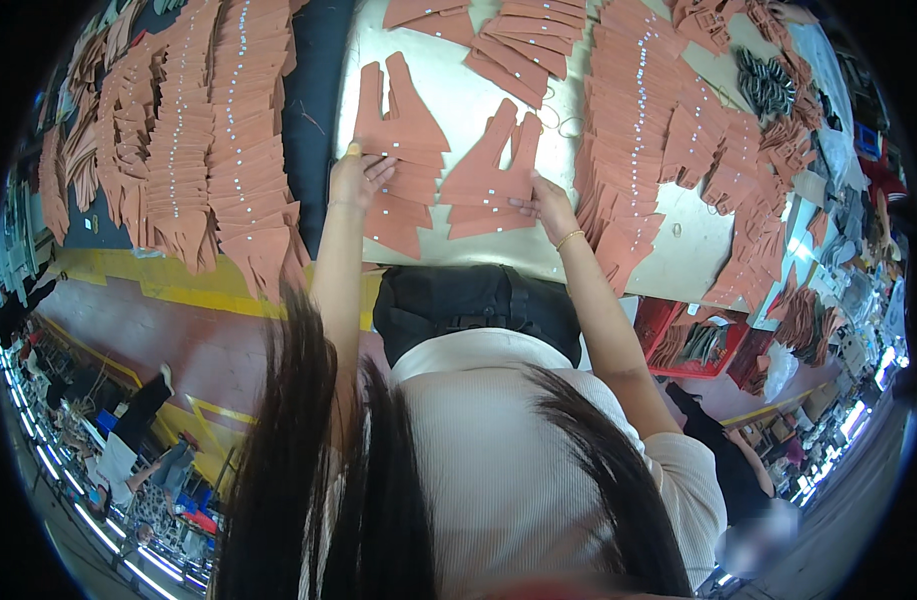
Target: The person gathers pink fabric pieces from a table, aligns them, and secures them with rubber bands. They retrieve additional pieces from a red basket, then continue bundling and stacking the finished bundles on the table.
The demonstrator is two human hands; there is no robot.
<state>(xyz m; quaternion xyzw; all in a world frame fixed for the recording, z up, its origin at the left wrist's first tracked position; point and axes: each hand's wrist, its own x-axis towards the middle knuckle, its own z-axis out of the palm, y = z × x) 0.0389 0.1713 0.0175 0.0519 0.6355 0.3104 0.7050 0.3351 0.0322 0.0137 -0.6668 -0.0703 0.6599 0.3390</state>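
Note:
Two flat rust-orange cut pieces with two prongs each lie side by side before me, with small pale stickers on them. My left hand [356, 180] is closed at the lower left edge of the left cut piece [403, 130], thumb on top; the thumb tip has a yellowish cover. Below that piece, a fanned stack of similar pieces [398, 212] shows. With my right hand [548, 205], which wears a thin bracelet, I pinch the right edge of the right cut piece [478, 180]. More layers [488, 220] peek out beneath it.
Long overlapping rows of orange pieces [243, 150] cover the left side, with another row [628, 130] on the right. Smaller stacks [523, 50] lie farther back on the pale tabletop [448, 75]. Dark coiled items [763, 82] lie at the far right. A red crate [718, 345] stands below right.

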